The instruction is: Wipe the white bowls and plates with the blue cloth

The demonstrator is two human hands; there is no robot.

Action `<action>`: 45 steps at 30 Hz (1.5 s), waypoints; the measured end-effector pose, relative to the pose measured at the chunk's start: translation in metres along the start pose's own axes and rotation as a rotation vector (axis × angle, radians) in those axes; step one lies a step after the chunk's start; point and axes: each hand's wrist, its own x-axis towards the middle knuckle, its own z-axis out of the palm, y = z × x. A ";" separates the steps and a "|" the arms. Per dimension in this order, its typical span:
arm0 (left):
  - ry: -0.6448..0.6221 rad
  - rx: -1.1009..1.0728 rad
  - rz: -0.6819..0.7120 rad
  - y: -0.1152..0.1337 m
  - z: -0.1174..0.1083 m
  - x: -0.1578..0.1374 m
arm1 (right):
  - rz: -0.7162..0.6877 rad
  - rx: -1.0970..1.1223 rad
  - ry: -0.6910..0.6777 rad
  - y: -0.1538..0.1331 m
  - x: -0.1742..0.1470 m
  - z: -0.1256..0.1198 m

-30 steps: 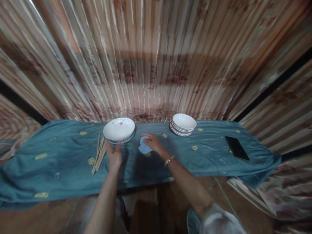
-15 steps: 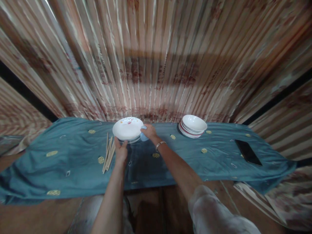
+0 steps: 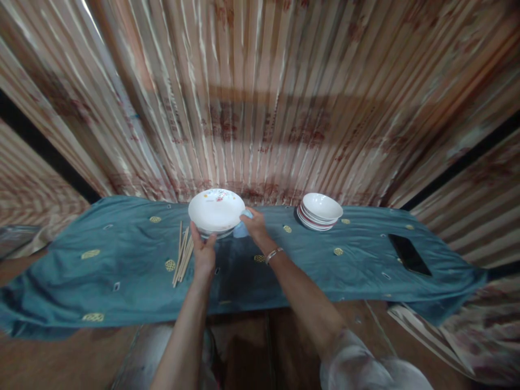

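A white plate (image 3: 215, 211) with a small floral print is raised and tilted toward me above other plates (image 3: 222, 235), which show only as rims beneath it. My left hand (image 3: 203, 253) grips its near left edge, the thumb apart from the fingers. At the plate's right edge, my right hand (image 3: 255, 225) is closed on a light blue cloth (image 3: 242, 227) that touches the rim and hangs down a little. Fingers under the plate are hidden.
Several wooden chopsticks (image 3: 183, 255) lie left of my left hand. To the right stands a stack of white bowls (image 3: 320, 210). A black phone (image 3: 408, 253) rests farther right on the teal tablecloth (image 3: 134, 244). A pleated curtain (image 3: 260, 108) hangs behind.
The plate has risen slightly and tips more toward me. My right hand has shifted a little right with the cloth along the rim. My left hand keeps its grip.
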 end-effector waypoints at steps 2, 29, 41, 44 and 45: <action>-0.043 -0.036 0.030 0.015 0.009 -0.013 | 0.014 0.042 0.039 -0.003 -0.014 -0.010; -0.464 -0.041 -0.533 0.007 0.039 -0.118 | -0.289 -0.467 0.182 0.025 -0.140 -0.166; -0.507 0.030 -0.583 -0.002 0.033 -0.115 | -0.248 -0.383 -0.097 0.032 -0.147 -0.184; -0.504 0.044 -0.574 -0.004 0.032 -0.115 | -0.248 -0.463 -0.202 0.039 -0.148 -0.180; -0.506 0.047 -0.574 -0.005 0.032 -0.115 | -0.249 -0.519 -0.239 0.042 -0.149 -0.177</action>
